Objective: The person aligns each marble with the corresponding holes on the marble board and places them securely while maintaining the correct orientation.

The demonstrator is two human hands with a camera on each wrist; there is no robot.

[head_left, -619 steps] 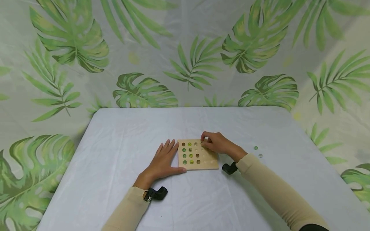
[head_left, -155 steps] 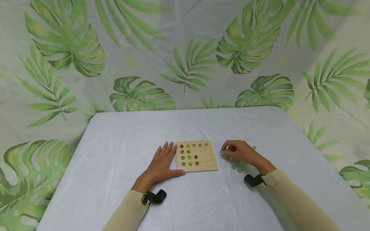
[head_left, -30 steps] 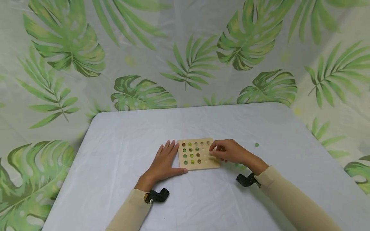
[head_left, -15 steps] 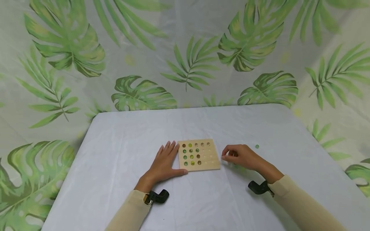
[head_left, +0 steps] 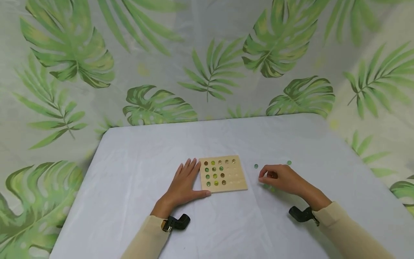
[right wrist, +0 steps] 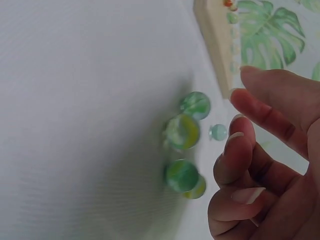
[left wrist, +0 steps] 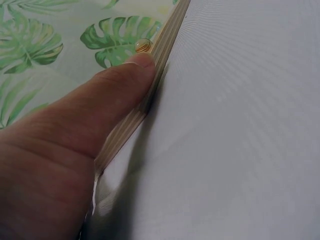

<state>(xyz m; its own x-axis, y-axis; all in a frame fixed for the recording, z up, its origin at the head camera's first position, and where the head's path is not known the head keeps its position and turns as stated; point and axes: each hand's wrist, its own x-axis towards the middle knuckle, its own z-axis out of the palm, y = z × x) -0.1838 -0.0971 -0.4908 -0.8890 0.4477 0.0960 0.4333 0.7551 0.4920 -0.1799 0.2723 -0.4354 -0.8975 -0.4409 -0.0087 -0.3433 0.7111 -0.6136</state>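
A light wooden board (head_left: pixel 242 184) with rows of round hollows lies mid-table. Its far row holds marbles all across; the nearer rows have marbles only in the left three columns. Along the board's left side my left hand (head_left: pixel 179 187) lies with fingers straight, its thumb (left wrist: pixel 117 95) against the near edge. Right of the board, my right hand (head_left: pixel 283 178) hovers over loose marbles, fingers loosely bent. The right wrist view shows a gap between thumb and index finger, nothing in it. Below are green marbles (right wrist: pixel 182 175) and yellow-green ones (right wrist: pixel 184 131).
One green marble (head_left: pixel 256 166) lies between board and right hand, and another green marble (head_left: pixel 289 162) sits farther right. A white cloth covers the table (head_left: pixel 161 144). Behind it hangs a leaf-patterned sheet (head_left: pixel 223 104).
Since the first frame, the far row has filled and a green marble has joined the second row. My right hand has withdrawn rightward from the board; my left hand stays put.
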